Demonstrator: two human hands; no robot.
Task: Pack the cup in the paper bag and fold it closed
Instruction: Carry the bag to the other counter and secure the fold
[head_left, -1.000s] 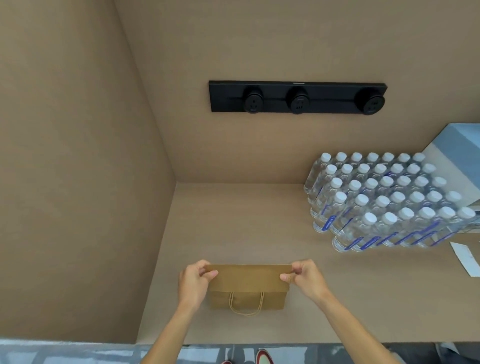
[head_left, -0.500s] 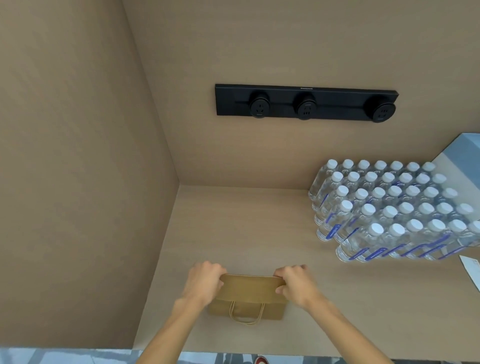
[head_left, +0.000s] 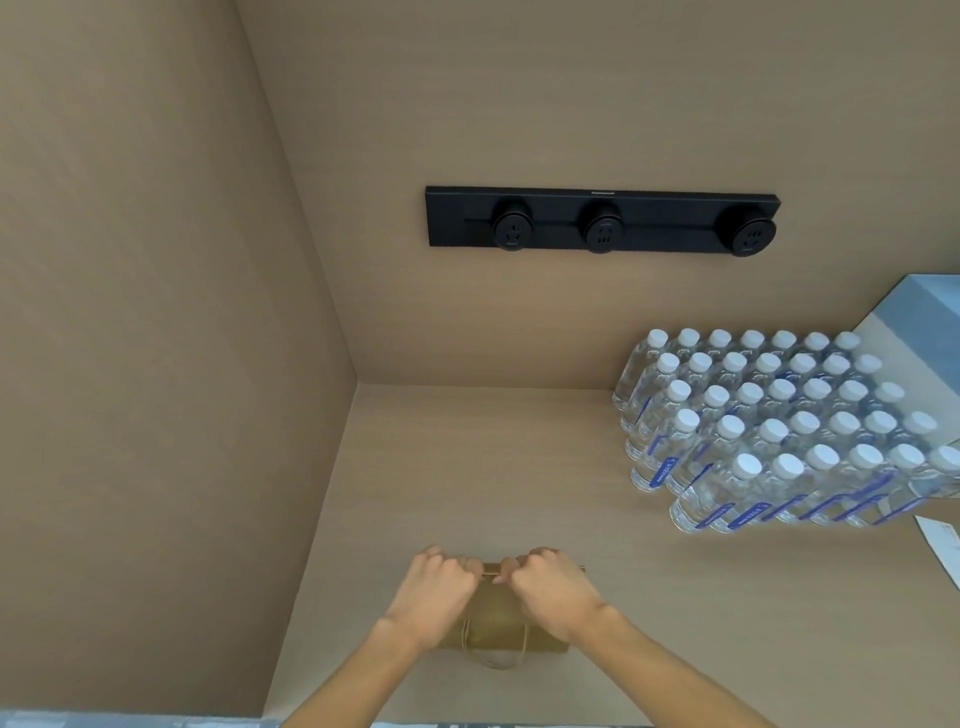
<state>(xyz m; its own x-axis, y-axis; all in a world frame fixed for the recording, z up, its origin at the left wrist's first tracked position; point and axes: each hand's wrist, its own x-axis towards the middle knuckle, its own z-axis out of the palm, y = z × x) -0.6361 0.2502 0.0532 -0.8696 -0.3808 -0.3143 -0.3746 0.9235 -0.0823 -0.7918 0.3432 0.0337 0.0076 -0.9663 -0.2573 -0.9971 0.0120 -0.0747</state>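
Note:
A brown paper bag (head_left: 496, 621) stands on the beige counter near its front edge, its twisted paper handle hanging down the near face. My left hand (head_left: 434, 590) and my right hand (head_left: 550, 584) sit close together on the bag's top, both with fingers curled over its far fold line. The hands cover most of the folded top flap. No cup shows; the bag's inside is hidden.
Several clear water bottles (head_left: 779, 431) with white caps stand packed at the right rear of the counter (head_left: 467, 467). A black socket strip (head_left: 602, 221) is on the back wall. A side wall closes the left. A white paper slip (head_left: 943, 545) lies at far right.
Both hands slid inward from the bag's top corners toward its middle. The flap went from held up to pressed down over the bag.

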